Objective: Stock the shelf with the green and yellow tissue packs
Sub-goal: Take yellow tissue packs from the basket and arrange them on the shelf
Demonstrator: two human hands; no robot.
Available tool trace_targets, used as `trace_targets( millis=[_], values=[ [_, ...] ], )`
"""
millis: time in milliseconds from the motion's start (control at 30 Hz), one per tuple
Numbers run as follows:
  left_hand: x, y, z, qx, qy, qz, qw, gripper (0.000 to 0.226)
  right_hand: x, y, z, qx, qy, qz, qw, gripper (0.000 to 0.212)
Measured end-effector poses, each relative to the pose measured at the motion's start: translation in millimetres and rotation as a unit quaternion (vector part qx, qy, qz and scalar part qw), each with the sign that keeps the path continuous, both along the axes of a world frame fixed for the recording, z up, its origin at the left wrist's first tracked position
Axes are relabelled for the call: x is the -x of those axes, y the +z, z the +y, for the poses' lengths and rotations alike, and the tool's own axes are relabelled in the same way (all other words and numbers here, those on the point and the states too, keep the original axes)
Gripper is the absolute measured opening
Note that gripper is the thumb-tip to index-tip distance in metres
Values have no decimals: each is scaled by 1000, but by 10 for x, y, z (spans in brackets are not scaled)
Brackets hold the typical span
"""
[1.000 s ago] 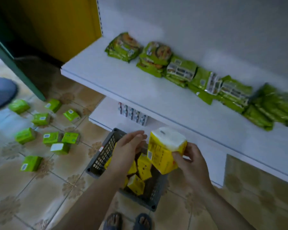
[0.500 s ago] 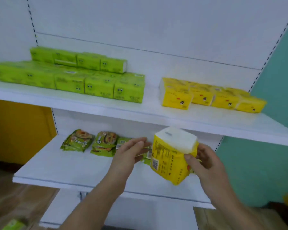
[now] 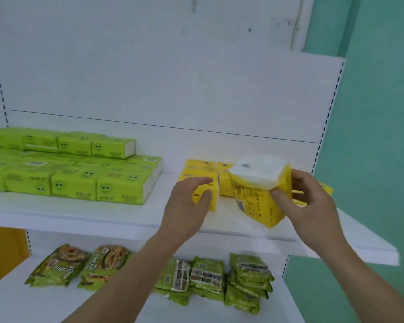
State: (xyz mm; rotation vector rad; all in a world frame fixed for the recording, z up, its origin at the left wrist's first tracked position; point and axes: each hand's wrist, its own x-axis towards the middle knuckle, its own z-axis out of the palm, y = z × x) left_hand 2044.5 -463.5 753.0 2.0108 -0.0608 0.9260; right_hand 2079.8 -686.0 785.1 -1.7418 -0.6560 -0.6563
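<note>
Fingers (image 3: 299, 181) of right hand (image 3: 313, 206) grasp a yellow tissue pack (image 3: 258, 199), print blurred; left hand (image 3: 187, 206) relaxed.

The upper shelf (image 3: 103, 215) has a bare gap between the green tissue packs (image 3: 75, 183), stacked two layers high at the left, and the row of yellow tissue packs (image 3: 201, 171) right of centre. A hand could pass there through to the back panel (image 3: 149, 89). The near strip along the shelf's front edge is bare too, and the space above all the packs is open.

The left hand (image 3: 187, 206) hovers just before the leftmost of the yellow row. The right hand (image 3: 313, 206) grips a tilted yellow pack (image 3: 259, 194) in front of the row, so its near side is blocked.

The slotted upright (image 3: 324, 136) seems to close the right end, though the hand hides the shelf there.

On the lower shelf (image 3: 21, 304), snack packets (image 3: 208, 278) fill the far part under the overhang, and its near part is bare.
</note>
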Motion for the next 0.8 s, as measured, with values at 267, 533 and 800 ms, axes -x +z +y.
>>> trace_targets(
  millis=[267,533,800],
  values=[
    [-630,-237,101,-297,165,58,939,50,-859,-261,252,345,-169,-241,891,47],
    [-686,-364,103,-320,168,63,930,50,-1094,-503,147,406,-86,-287,863,44],
    [-682,-382,114,-325,158,48,931,49,-1151,-512,556,385,-144,-300,861,39]
  ],
)
